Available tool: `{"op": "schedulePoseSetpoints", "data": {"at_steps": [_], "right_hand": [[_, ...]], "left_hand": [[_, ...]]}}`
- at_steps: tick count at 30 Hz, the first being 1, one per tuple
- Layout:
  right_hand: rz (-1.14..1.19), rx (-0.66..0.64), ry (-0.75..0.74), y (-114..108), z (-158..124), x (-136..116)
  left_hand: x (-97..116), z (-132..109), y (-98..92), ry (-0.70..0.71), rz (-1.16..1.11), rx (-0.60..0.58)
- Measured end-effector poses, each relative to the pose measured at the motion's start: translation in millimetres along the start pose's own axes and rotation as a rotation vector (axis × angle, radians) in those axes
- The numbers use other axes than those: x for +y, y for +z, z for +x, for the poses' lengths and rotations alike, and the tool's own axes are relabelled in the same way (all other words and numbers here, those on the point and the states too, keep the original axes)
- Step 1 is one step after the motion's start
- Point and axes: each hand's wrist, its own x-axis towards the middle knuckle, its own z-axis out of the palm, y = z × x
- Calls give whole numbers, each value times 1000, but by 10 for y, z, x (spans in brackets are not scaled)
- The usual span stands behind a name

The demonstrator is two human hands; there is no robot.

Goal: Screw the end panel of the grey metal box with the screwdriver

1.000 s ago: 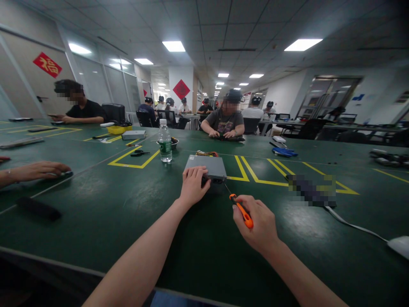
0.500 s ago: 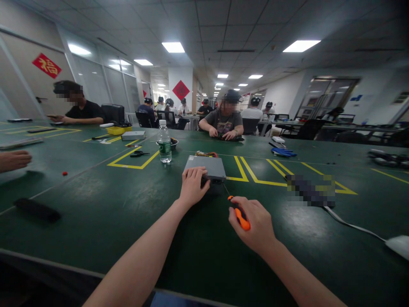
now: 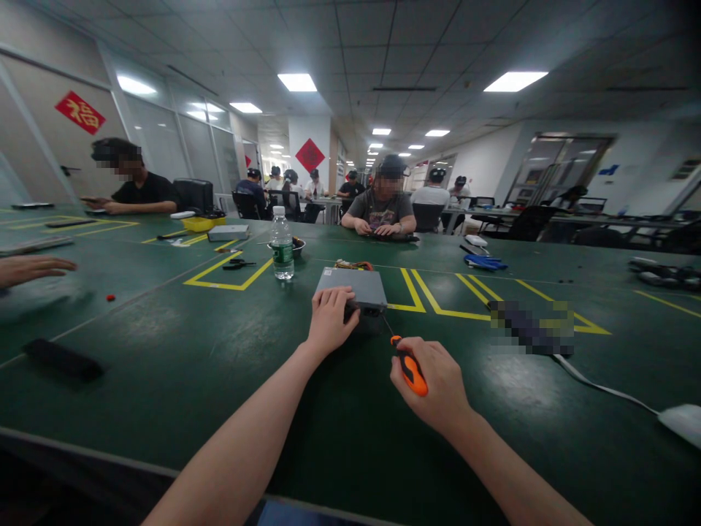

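The green counter (image 3: 180,365) is spread across most of the frame, and its flat top gives firm backing. At centre frame, the grey metal box (image 3: 361,281) is laid flat, with its socketed face turned towards the wearer, presumably for easy access. Its near left edge is clasped by the left hand (image 3: 331,318), fingers over the top and thumb at the front, seemingly so that slipping is prevented. Right of lower centre, the orange screwdriver (image 3: 412,374) is gripped around its handle by the right hand (image 3: 438,380), fingers curled, and its shaft is angled at the box's near right corner; whether a screw is engaged cannot be told.
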Motion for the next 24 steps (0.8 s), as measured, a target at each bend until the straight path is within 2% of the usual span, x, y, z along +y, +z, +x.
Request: {"op": "schedulePoseSetpoints", "data": {"at_steps": [4, 20, 24], "right_hand": [[-9, -33, -68, -9, -1, -9], [-195, -210, -162, 19, 17, -43], [-117, -167, -131, 1, 10, 8]], "left_hand": [[1, 0, 2, 2, 0, 5], [11, 2, -9, 0, -1, -3], [11, 0, -8, -2, 0, -16]]}}
